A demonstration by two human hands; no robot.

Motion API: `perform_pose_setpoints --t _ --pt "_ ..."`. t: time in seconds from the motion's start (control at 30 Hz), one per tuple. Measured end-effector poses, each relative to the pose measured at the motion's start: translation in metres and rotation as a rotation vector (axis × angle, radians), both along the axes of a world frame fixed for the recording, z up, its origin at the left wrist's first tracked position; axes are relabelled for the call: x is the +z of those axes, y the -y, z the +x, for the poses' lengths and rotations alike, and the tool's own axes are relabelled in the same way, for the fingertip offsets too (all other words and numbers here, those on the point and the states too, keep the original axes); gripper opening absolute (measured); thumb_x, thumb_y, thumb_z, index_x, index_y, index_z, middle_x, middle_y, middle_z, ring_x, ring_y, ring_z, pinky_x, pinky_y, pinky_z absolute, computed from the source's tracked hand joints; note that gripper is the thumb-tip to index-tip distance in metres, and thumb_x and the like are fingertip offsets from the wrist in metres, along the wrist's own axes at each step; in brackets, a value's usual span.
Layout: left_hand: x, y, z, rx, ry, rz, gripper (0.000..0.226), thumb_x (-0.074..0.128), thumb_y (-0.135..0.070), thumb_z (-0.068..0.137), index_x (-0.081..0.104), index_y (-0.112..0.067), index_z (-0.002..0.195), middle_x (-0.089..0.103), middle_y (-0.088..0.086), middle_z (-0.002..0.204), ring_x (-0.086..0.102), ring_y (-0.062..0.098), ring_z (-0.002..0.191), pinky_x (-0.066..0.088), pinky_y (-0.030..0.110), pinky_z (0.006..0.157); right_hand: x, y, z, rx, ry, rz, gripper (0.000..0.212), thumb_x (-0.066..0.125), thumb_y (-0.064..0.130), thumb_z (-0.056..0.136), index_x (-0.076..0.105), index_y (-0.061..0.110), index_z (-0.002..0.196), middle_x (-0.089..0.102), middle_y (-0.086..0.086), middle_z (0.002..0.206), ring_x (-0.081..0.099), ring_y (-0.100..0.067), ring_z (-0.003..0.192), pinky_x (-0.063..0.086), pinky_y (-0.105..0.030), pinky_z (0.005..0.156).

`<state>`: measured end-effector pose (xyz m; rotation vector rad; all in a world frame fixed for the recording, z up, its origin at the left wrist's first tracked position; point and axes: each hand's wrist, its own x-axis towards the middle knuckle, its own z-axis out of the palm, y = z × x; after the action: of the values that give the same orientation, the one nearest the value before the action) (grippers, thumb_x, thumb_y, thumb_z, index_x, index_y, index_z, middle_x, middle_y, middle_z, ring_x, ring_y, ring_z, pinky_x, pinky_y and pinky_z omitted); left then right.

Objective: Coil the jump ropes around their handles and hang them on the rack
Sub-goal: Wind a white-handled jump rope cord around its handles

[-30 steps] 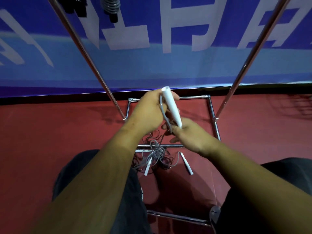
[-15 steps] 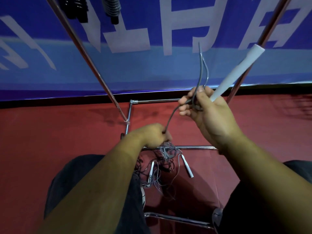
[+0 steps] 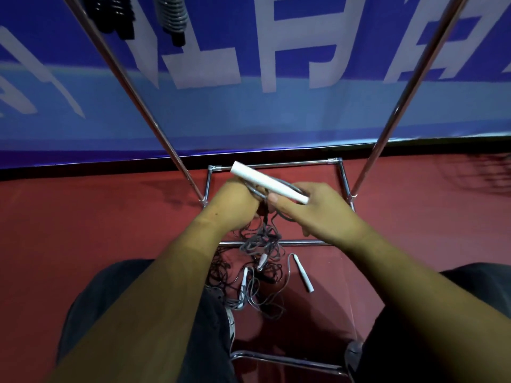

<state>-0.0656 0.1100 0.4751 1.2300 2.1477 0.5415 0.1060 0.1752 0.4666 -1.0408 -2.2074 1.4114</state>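
Two hands were engaged on one jump rope. My right hand (image 3: pixel 323 214) gripped the white handle (image 3: pixel 269 183) near its lower end, with the fingers curled round it. The handle lay tilted, its free end pointing up and to the left, across and above the knuckles of my left hand (image 3: pixel 235 205). My left hand was closed on the grey cord (image 3: pixel 255 192), which looped just under the handle, between the two hands.

From the left fist the cord dropped to the tangle of ropes (image 3: pixel 262 244) on the red floor (image 3: pixel 83 230), directly below both hands and draped over the middle base bar of the rack (image 3: pixel 132 87). One loose handle (image 3: pixel 303 273) lay just right of the tangle; two smaller white handles showed within it.

The rack's two uprights rose on either side of my hands. At the upper left, a black coiled rope (image 3: pixel 116 12) and a grey coiled rope (image 3: pixel 171 15) hung in front of the blue banner (image 3: pixel 276 120).
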Motion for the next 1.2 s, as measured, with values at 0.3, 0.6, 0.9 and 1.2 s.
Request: perform_pose_setpoints --t 0.3,0.6,0.9,1.2 --pt "0.002 -0.001 0.004 -0.114 0.041 0.138 0.036 0.05 0.005 0.084 0.073 -0.021 0.093 0.076 -0.001 0.089 0.071 0.018 0.082 0.058 0.039 0.073 -0.003 0.006 -0.004 -0.008 -0.007 -0.232 0.04 0.083 0.046 0.08 0.071 0.009 0.074 0.057 0.004 0.055 0.047 -0.01 0.05 0.038 -0.025 0.052" --pt "-0.003 -0.003 0.008 -0.067 0.157 0.278 0.052 0.045 0.007 0.091 0.074 -0.025 0.12 0.077 0.001 0.105 0.074 0.019 0.091 0.061 0.044 0.082 -0.004 0.001 -0.003 -0.034 0.026 -0.266 0.017 0.082 0.018 0.082 0.07 0.008 0.077 0.053 0.002 0.053 0.044 -0.014 0.044 0.037 -0.024 0.046" --pt "-0.006 -0.008 0.009 -0.061 0.532 0.207 0.023 0.049 -0.013 0.108 0.069 -0.016 0.116 0.076 0.005 0.111 0.072 0.018 0.106 0.056 0.035 0.099 -0.004 -0.011 -0.003 -0.161 -0.184 -0.256 0.009 0.072 0.016 0.094 0.073 0.007 0.092 0.057 -0.001 0.062 0.052 -0.015 0.052 0.05 -0.033 0.053" --pt "-0.011 0.0 0.015 -0.24 0.468 0.038 0.023 0.061 -0.025 0.103 0.061 -0.034 0.124 0.06 -0.003 0.056 0.055 0.011 0.053 0.049 0.027 0.062 -0.005 -0.021 -0.002 -0.346 -0.364 -0.278 0.025 0.065 0.033 0.098 0.058 0.015 0.082 0.039 0.002 0.062 0.037 -0.018 0.062 0.037 -0.039 0.064"
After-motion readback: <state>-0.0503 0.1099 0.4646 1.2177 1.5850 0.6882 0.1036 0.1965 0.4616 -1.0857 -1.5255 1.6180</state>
